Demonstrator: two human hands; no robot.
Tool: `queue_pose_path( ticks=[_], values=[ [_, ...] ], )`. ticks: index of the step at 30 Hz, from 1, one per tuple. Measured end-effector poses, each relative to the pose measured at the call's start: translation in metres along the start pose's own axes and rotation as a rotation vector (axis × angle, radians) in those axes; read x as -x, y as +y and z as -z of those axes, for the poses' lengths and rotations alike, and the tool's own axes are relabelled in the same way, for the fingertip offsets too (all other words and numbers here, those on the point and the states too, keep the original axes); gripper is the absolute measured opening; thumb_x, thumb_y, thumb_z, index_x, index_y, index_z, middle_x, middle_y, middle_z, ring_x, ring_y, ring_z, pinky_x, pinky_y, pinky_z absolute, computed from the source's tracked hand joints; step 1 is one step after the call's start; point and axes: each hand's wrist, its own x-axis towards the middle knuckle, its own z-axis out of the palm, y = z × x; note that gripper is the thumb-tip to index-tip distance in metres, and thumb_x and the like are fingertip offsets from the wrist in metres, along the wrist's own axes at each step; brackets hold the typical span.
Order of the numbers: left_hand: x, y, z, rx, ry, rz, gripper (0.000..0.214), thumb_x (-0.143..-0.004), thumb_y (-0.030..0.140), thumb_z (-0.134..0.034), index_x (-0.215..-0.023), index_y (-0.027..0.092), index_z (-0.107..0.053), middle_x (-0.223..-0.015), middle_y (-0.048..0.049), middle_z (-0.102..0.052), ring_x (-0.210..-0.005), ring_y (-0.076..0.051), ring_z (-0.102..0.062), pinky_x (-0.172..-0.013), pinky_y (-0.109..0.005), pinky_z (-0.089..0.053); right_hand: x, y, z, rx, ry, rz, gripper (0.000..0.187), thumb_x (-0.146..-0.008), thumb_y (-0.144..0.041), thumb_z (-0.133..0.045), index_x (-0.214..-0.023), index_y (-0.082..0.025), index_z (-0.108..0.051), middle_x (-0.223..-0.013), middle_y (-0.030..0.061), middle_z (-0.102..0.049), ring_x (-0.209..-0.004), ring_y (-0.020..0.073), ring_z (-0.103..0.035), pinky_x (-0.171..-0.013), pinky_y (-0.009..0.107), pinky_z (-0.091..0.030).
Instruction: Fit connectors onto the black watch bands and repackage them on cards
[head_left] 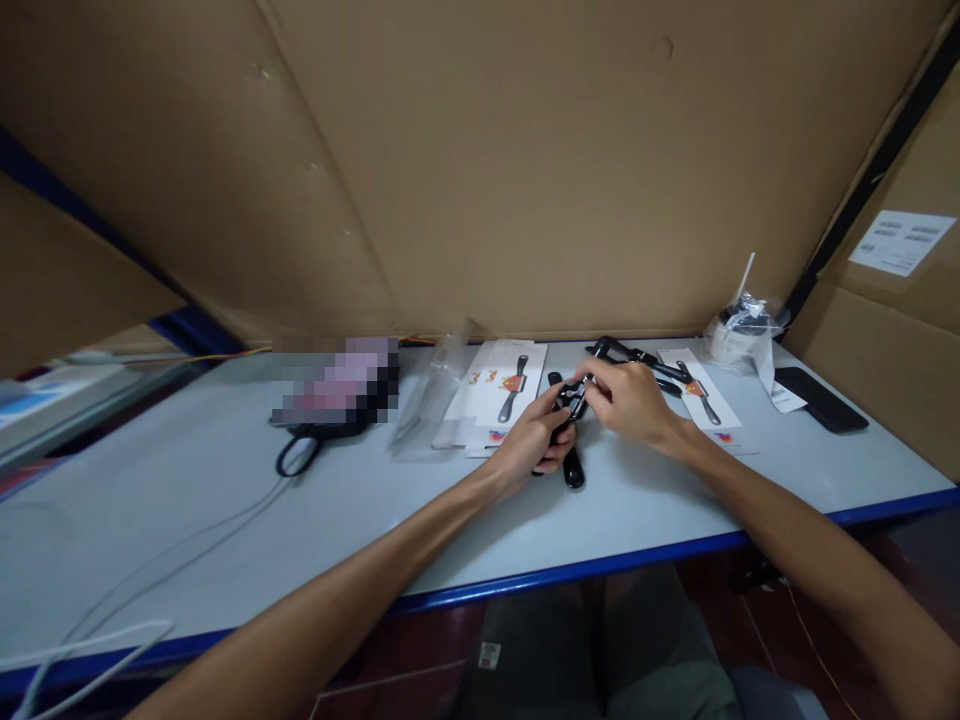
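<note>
My left hand (544,430) is wrapped round a black metal spokeshave (573,398), held tilted just above the table. Against its middle part, my right hand (626,400) is closed in a pinch; the small part between these fingertips is hidden. Beneath my left hand, another black spokeshave (574,468) lies on the table, its middle covered. More black spokeshaves (619,348) are heaped behind my right hand. Printed cards (510,395) picturing a spokeshave lie left of my hands, and another such card (701,390) lies to the right.
Clear plastic bags (429,400) lie left of the cards. Further left is a blurred-out device (337,385) with a strap and cable. A bagged cup (736,330) and a black phone (821,398) rest at the right. Cardboard walls (525,170) enclose the blue-edged table (247,545).
</note>
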Motion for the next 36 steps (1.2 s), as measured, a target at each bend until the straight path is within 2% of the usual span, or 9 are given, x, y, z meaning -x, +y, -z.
queue_pose_path(
  ticks=[6,13,23,28,33,36],
  values=[
    [0.000,-0.001,0.000,-0.030,0.019,-0.074,0.067,-0.091,0.028,-0.055,-0.155,0.029,-0.032,-0.059,0.0100,-0.040,-0.039,-0.006,-0.028,-0.035,-0.012,-0.018,-0.002,0.000,0.001,0.018,0.090,-0.054,0.021,-0.086,-0.015,-0.051,-0.094,-0.019,-0.070,-0.061,-0.0007,-0.062,-0.058,0.0155,-0.054,-0.061,0.026,-0.033],
    [0.000,-0.001,0.003,0.038,-0.004,-0.161,0.074,-0.091,0.032,-0.058,-0.158,0.029,-0.027,-0.060,0.0104,-0.039,-0.040,-0.006,-0.027,-0.035,-0.012,-0.018,-0.003,0.008,-0.003,-0.100,0.219,-0.124,0.017,-0.083,-0.013,-0.049,-0.087,-0.020,-0.064,-0.056,-0.0047,-0.052,-0.049,0.0123,-0.041,-0.058,0.025,-0.031],
    [0.001,-0.001,0.003,0.011,-0.005,-0.201,0.077,-0.091,0.035,-0.059,-0.159,0.029,-0.024,-0.060,0.0109,-0.038,-0.041,-0.007,-0.025,-0.036,-0.013,-0.017,-0.002,0.009,-0.005,-0.093,0.225,-0.090,0.016,-0.084,-0.014,-0.049,-0.088,-0.020,-0.063,-0.056,-0.0049,-0.052,-0.050,0.0124,-0.044,-0.058,0.025,-0.033],
    [-0.006,-0.011,0.007,-0.165,0.087,-0.264,0.075,-0.095,0.040,-0.055,-0.161,0.024,-0.024,-0.062,0.0092,-0.040,-0.044,-0.009,-0.029,-0.040,-0.017,-0.024,0.002,0.001,-0.004,-0.072,0.155,0.025,0.013,-0.094,-0.027,-0.056,-0.098,-0.019,-0.066,-0.060,-0.0037,-0.058,-0.053,0.0124,-0.049,-0.059,0.024,-0.033],
    [-0.008,-0.019,0.009,-0.479,0.214,-0.480,0.062,-0.097,0.040,-0.055,-0.154,0.019,-0.042,-0.070,0.0029,-0.052,-0.057,-0.012,-0.039,-0.055,-0.024,-0.034,0.006,-0.008,-0.007,0.054,0.085,0.084,0.022,-0.096,-0.036,-0.062,-0.103,-0.016,-0.068,-0.064,0.0012,-0.065,-0.059,0.0159,-0.056,-0.060,0.026,-0.032],
    [-0.002,-0.016,0.005,-0.615,0.252,-0.512,0.055,-0.097,0.032,-0.053,-0.150,0.017,-0.048,-0.074,0.0002,-0.058,-0.063,-0.014,-0.044,-0.062,-0.027,-0.037,0.007,-0.011,-0.008,0.109,0.063,0.070,0.023,-0.097,-0.037,-0.061,-0.103,-0.015,-0.068,-0.066,0.0034,-0.068,-0.060,0.0176,-0.058,-0.059,0.028,-0.031]
  ],
)
